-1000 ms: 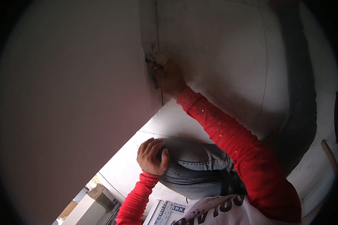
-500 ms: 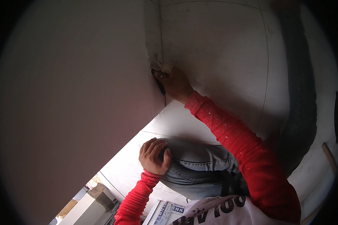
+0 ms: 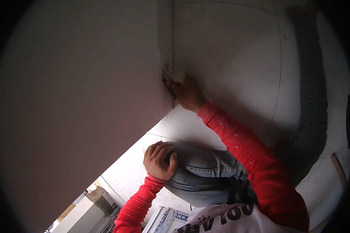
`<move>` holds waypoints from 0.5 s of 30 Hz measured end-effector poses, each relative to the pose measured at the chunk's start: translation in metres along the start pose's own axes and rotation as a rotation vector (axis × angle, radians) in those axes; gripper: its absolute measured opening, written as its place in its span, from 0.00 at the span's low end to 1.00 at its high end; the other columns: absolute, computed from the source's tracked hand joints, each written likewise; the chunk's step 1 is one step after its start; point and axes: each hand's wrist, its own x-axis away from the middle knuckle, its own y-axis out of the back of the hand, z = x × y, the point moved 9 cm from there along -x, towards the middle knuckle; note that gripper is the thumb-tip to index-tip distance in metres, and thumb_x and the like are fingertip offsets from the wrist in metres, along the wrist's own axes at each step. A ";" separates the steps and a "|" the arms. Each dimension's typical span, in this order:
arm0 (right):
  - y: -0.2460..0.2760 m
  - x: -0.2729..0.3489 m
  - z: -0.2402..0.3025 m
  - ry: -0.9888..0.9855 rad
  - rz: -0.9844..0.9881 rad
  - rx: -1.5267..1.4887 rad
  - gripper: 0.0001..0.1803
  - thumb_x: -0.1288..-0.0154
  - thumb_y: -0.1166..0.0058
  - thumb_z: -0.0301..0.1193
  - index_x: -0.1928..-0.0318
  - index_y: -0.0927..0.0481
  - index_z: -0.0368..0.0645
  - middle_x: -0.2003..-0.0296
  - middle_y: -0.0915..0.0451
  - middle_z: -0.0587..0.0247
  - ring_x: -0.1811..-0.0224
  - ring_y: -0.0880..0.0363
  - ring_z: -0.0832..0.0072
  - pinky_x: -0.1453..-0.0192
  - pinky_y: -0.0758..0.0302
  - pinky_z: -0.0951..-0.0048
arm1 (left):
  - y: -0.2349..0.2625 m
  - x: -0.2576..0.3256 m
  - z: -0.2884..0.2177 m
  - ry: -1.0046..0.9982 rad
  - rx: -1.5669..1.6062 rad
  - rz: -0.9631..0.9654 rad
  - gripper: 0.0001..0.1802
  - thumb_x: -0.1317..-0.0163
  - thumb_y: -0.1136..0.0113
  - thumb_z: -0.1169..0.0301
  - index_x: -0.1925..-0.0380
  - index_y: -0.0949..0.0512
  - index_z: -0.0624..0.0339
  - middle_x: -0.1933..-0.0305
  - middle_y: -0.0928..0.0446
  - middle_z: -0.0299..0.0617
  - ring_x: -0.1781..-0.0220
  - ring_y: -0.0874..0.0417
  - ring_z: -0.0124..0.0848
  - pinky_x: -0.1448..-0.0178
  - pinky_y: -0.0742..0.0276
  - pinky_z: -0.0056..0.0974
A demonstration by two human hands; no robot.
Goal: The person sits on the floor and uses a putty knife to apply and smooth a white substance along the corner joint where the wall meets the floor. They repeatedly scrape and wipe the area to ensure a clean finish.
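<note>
My right hand is closed around a dark, flat scraper, pressed against the foot of the pale wall where it meets the white floor. Most of the tool is hidden by my fingers and the dim light. A clump of whitish, crumbly filler sits against that hand, beside the wall's lower edge. My left hand lies on my bent knee, with fingers spread and nothing in it. Pale specks dot the right red sleeve.
White floor panels with dark seams stretch to the right of the wall. My jean-clad leg runs along the right side. A thin wooden strip lies at the far right. A white block and a printed panel are at lower left.
The view has shifted slightly, so the wall edge sits farther right. My right hand, still on the scraper, appears a little lower and farther right, with less blade showing. My left hand stays put.
</note>
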 end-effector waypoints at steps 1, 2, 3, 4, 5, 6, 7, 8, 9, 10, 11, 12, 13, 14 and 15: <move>-0.004 0.005 -0.004 -0.039 0.057 -0.026 0.19 0.25 0.47 0.39 0.47 0.20 0.36 0.59 0.14 0.52 0.50 0.15 0.65 0.45 0.23 0.64 | 0.000 0.000 0.001 -0.006 0.007 -0.015 0.11 0.49 0.37 0.67 0.67 0.15 0.57 0.60 0.14 0.40 0.51 0.15 0.44 0.43 0.22 0.45; 0.000 -0.013 -0.006 0.018 0.034 0.066 0.18 0.26 0.47 0.38 0.47 0.20 0.37 0.59 0.14 0.51 0.54 0.15 0.61 0.49 0.22 0.61 | 0.000 -0.002 0.002 -0.011 0.014 -0.031 0.11 0.50 0.37 0.67 0.67 0.15 0.57 0.60 0.14 0.40 0.51 0.15 0.44 0.43 0.22 0.45; 0.011 -0.040 -0.008 0.066 0.003 0.166 0.17 0.28 0.46 0.37 0.47 0.20 0.38 0.60 0.14 0.50 0.57 0.15 0.57 0.52 0.22 0.58 | -0.003 -0.002 0.001 -0.021 0.028 -0.034 0.11 0.50 0.37 0.67 0.67 0.15 0.57 0.60 0.14 0.40 0.51 0.15 0.44 0.43 0.22 0.45; 0.015 -0.067 -0.016 -0.163 0.027 0.179 0.17 0.28 0.45 0.37 0.47 0.21 0.38 0.61 0.14 0.52 0.57 0.15 0.57 0.52 0.21 0.58 | -0.004 0.000 0.004 -0.010 0.029 -0.034 0.11 0.50 0.37 0.67 0.67 0.15 0.57 0.60 0.14 0.40 0.51 0.15 0.44 0.43 0.22 0.45; 0.021 -0.082 -0.023 -0.389 0.047 0.197 0.17 0.29 0.45 0.37 0.47 0.21 0.38 0.61 0.14 0.54 0.57 0.15 0.57 0.52 0.21 0.59 | -0.005 0.001 0.006 -0.004 0.032 -0.037 0.11 0.50 0.37 0.66 0.67 0.15 0.57 0.60 0.14 0.40 0.51 0.15 0.44 0.43 0.22 0.45; 0.024 -0.092 -0.024 -0.356 0.029 0.149 0.18 0.28 0.45 0.38 0.48 0.20 0.37 0.62 0.14 0.55 0.57 0.16 0.62 0.52 0.22 0.61 | -0.005 -0.001 0.004 -0.006 0.038 -0.043 0.11 0.50 0.37 0.66 0.67 0.15 0.57 0.60 0.14 0.40 0.50 0.15 0.44 0.43 0.22 0.45; 0.027 -0.099 -0.024 -0.323 0.009 0.102 0.18 0.27 0.46 0.39 0.49 0.19 0.37 0.63 0.14 0.56 0.58 0.16 0.67 0.51 0.22 0.64 | -0.005 -0.003 0.002 -0.007 0.031 -0.037 0.11 0.50 0.37 0.66 0.67 0.15 0.57 0.60 0.14 0.40 0.50 0.15 0.44 0.43 0.22 0.45; 0.030 -0.102 -0.025 -0.288 -0.012 0.056 0.19 0.26 0.46 0.41 0.50 0.18 0.36 0.64 0.15 0.58 0.58 0.17 0.72 0.51 0.22 0.67 | -0.005 -0.004 0.000 -0.009 0.026 -0.031 0.11 0.50 0.37 0.67 0.67 0.15 0.57 0.60 0.14 0.40 0.50 0.15 0.44 0.43 0.23 0.45; 0.021 -0.090 -0.021 -0.172 -0.026 0.002 0.19 0.27 0.45 0.41 0.52 0.18 0.35 0.66 0.15 0.58 0.60 0.17 0.72 0.53 0.22 0.66 | -0.004 -0.005 0.001 -0.001 0.011 -0.028 0.10 0.50 0.37 0.67 0.67 0.15 0.57 0.60 0.14 0.40 0.50 0.15 0.44 0.43 0.23 0.45; 0.009 -0.063 -0.015 -0.053 -0.041 -0.048 0.20 0.27 0.45 0.41 0.53 0.18 0.34 0.67 0.15 0.59 0.62 0.18 0.72 0.55 0.22 0.66 | -0.003 -0.007 0.001 -0.001 0.008 -0.026 0.10 0.49 0.37 0.67 0.67 0.15 0.57 0.60 0.14 0.40 0.50 0.15 0.44 0.43 0.23 0.45; 0.001 -0.041 -0.007 0.058 -0.055 -0.104 0.20 0.27 0.44 0.41 0.55 0.18 0.33 0.68 0.16 0.59 0.64 0.18 0.72 0.57 0.22 0.65 | -0.002 -0.006 0.000 0.003 0.002 -0.018 0.10 0.49 0.37 0.67 0.67 0.15 0.57 0.60 0.14 0.40 0.50 0.15 0.44 0.43 0.23 0.45; -0.003 -0.028 -0.006 0.056 -0.011 -0.098 0.20 0.29 0.44 0.41 0.54 0.19 0.33 0.66 0.15 0.56 0.62 0.18 0.66 0.54 0.22 0.63 | -0.001 -0.004 0.000 0.004 -0.003 -0.006 0.10 0.49 0.37 0.67 0.67 0.15 0.57 0.59 0.14 0.40 0.50 0.15 0.44 0.43 0.23 0.45; -0.003 -0.018 -0.008 0.054 0.028 -0.089 0.20 0.30 0.44 0.41 0.52 0.20 0.34 0.64 0.15 0.52 0.59 0.17 0.61 0.52 0.22 0.61 | 0.000 -0.004 0.000 -0.003 0.000 -0.011 0.10 0.49 0.37 0.67 0.67 0.15 0.57 0.59 0.14 0.40 0.50 0.15 0.44 0.43 0.23 0.45; -0.006 -0.014 -0.010 0.053 0.067 -0.081 0.20 0.31 0.44 0.41 0.51 0.21 0.35 0.62 0.15 0.48 0.56 0.16 0.55 0.50 0.22 0.59 | 0.000 -0.004 0.001 -0.008 0.001 -0.016 0.10 0.49 0.37 0.67 0.67 0.15 0.57 0.60 0.14 0.40 0.51 0.15 0.44 0.43 0.23 0.45; -0.001 -0.021 -0.015 -0.044 0.064 -0.026 0.20 0.31 0.44 0.41 0.51 0.20 0.35 0.62 0.15 0.48 0.56 0.16 0.55 0.50 0.22 0.59 | -0.002 -0.001 0.002 -0.010 0.007 -0.012 0.10 0.49 0.37 0.67 0.67 0.15 0.57 0.60 0.14 0.40 0.51 0.15 0.44 0.43 0.23 0.45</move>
